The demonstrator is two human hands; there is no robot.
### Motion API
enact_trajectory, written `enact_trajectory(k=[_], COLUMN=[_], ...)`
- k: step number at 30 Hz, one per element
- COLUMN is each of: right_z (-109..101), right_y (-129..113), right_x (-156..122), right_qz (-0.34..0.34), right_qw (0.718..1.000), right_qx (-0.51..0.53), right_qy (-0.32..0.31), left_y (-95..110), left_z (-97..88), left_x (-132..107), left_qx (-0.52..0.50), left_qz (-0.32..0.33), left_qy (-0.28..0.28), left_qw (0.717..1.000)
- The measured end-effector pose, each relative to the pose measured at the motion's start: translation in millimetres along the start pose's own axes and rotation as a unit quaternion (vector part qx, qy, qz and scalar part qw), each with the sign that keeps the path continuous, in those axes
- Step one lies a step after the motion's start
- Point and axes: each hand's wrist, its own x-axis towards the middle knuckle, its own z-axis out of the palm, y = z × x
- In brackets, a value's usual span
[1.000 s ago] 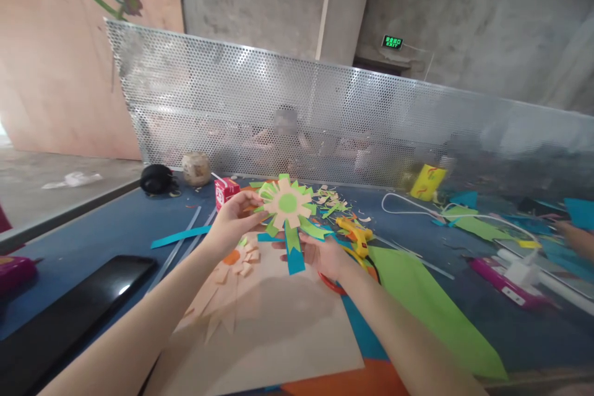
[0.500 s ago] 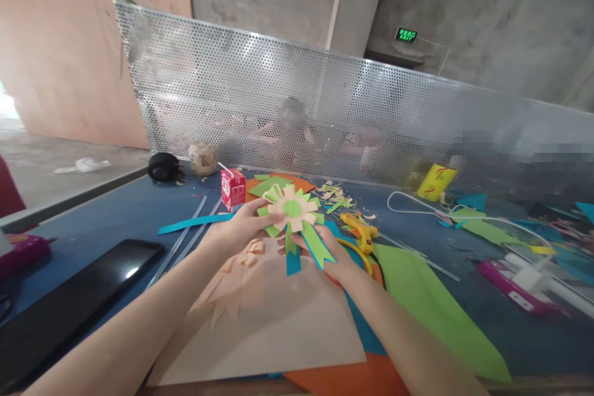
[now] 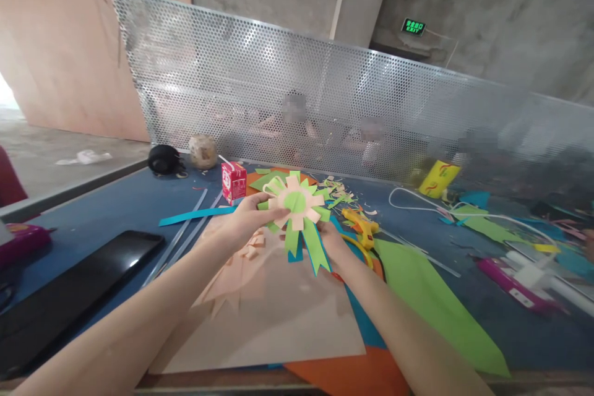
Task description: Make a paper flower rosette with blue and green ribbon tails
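A paper rosette [image 3: 296,202] of peach and green strips, with a green centre and green-and-blue ribbon tails, is held up above the table. My left hand [image 3: 254,218] pinches its left edge, thumb on the front. From the right, my right hand [image 3: 333,244] grips it lower down, beside the tails, its fingers mostly hidden behind the paper. Beneath both hands lies a peach paper sheet [image 3: 288,322] with small peach strips [image 3: 253,244] on it. Just right of my right hand rests a yellow glue gun [image 3: 362,227].
A pink drink carton [image 3: 233,182] with a straw stands behind my left hand. A black phone-like device [image 3: 88,297] lies at left. Green paper [image 3: 436,303], a purple power strip [image 3: 520,288] and a white cable [image 3: 464,213] are at right. A perforated metal screen [image 3: 260,74] borders the back.
The rosette has turned slightly to face me more, and its tails hang differently, with less blue showing. Both hands keep their hold. The whole view has shifted slightly.
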Motion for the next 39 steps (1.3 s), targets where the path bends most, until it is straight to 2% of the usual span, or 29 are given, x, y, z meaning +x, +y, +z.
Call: enact_trajectory(k=[4, 14, 28, 34, 39], right_z=[7, 1, -1, -6, -5], right_y=[-8, 0, -5, 2, 6], right_x=[-5, 0, -2, -5, -1], right_qz=[0.035, 0.057, 0.036, -0.027, -0.012], right_qw=[0.999, 0.996, 0.998, 0.998, 1.0], right_qx=[0.028, 0.055, 0.051, -0.012, -0.027], right_qy=[-0.019, -0.029, -0.016, -0.055, -0.001], left_y=[-3, 5, 4, 3, 3], left_z=[2.5, 1.5, 1.1, 1.6, 3.1], left_x=[-2, -2, -3, -2, -1], left_qx=[0.039, 0.199, 0.149, 0.133, 0.131], left_qz=[0.027, 0.107, 0.116, 0.129, 0.127], left_qy=[-0.023, 0.005, 0.0, 0.033, 0.055], left_qw=[0.999, 0.974, 0.982, 0.982, 0.982])
